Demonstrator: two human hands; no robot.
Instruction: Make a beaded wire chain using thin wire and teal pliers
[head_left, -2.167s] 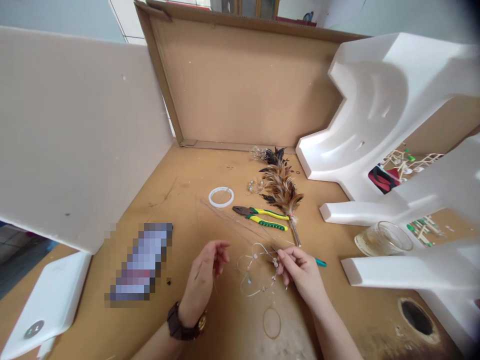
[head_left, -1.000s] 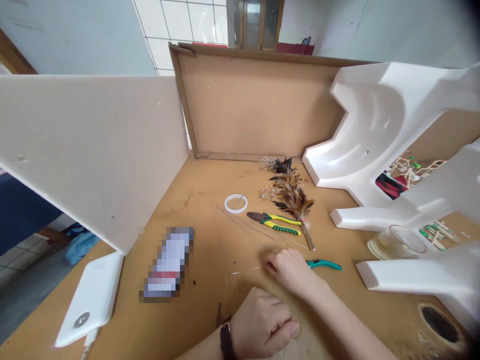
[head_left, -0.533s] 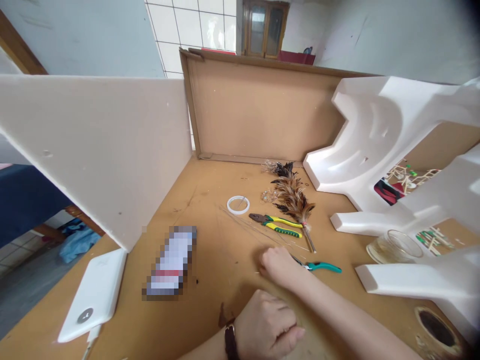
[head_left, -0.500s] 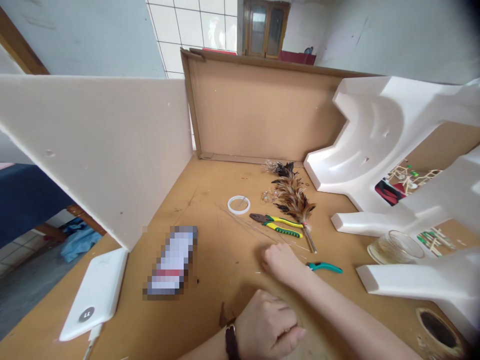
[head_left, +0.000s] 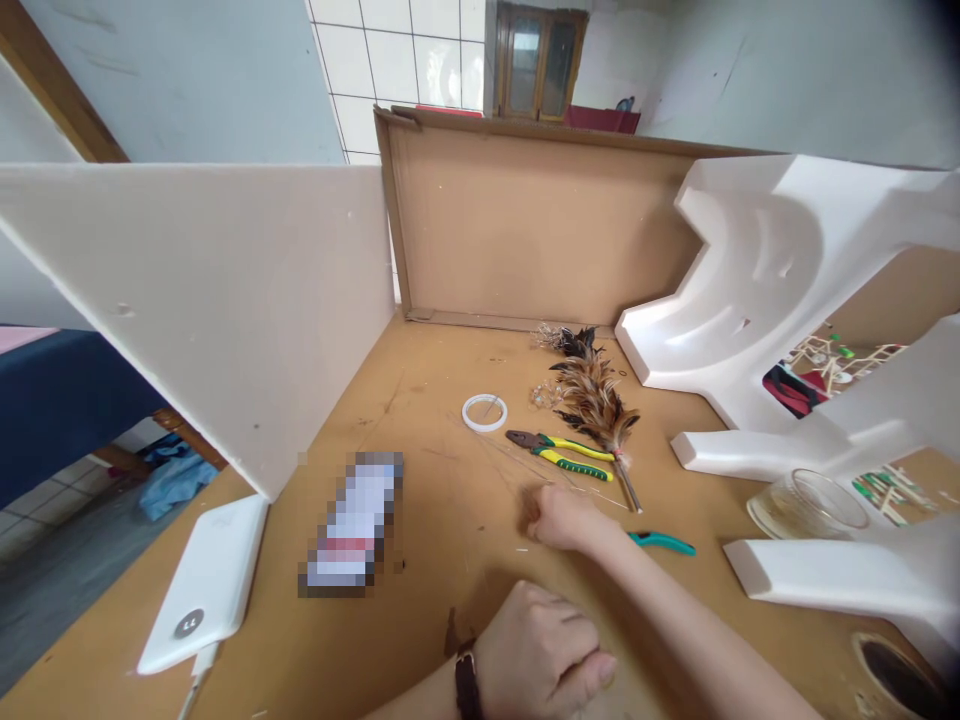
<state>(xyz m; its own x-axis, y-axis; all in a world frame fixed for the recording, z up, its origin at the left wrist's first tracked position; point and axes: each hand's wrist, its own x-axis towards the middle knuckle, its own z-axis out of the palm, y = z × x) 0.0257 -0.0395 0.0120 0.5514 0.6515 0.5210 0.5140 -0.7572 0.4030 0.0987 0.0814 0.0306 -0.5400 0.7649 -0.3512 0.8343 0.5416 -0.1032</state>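
Observation:
My left hand (head_left: 541,645), with a dark strap at the wrist, is curled closed near the bottom edge; nothing shows in it. Further forward, my right hand (head_left: 562,515) rests on the table with its fingers folded down out of sight, so whether it holds anything is hidden. Just beyond it lie yellow-green pliers (head_left: 574,458), thin wires (head_left: 517,455) and a brown feather bundle (head_left: 596,395) with a short stick end. A teal-handled tool (head_left: 664,543) lies partly behind my right forearm. A white ring (head_left: 484,412) sits left of the pliers.
A phone-like blurred object (head_left: 356,520) and a white power bank (head_left: 206,585) with a cable lie at the left. White foam panel (head_left: 247,290), cardboard tray (head_left: 525,230) and moulded foam (head_left: 750,270) stand around the table (head_left: 420,380). A glass (head_left: 806,505) is at the right.
The whole view has shifted slightly, so things appear a little further right. My right hand has drawn slightly nearer relative to the pliers; my left hand looks nearly unchanged.

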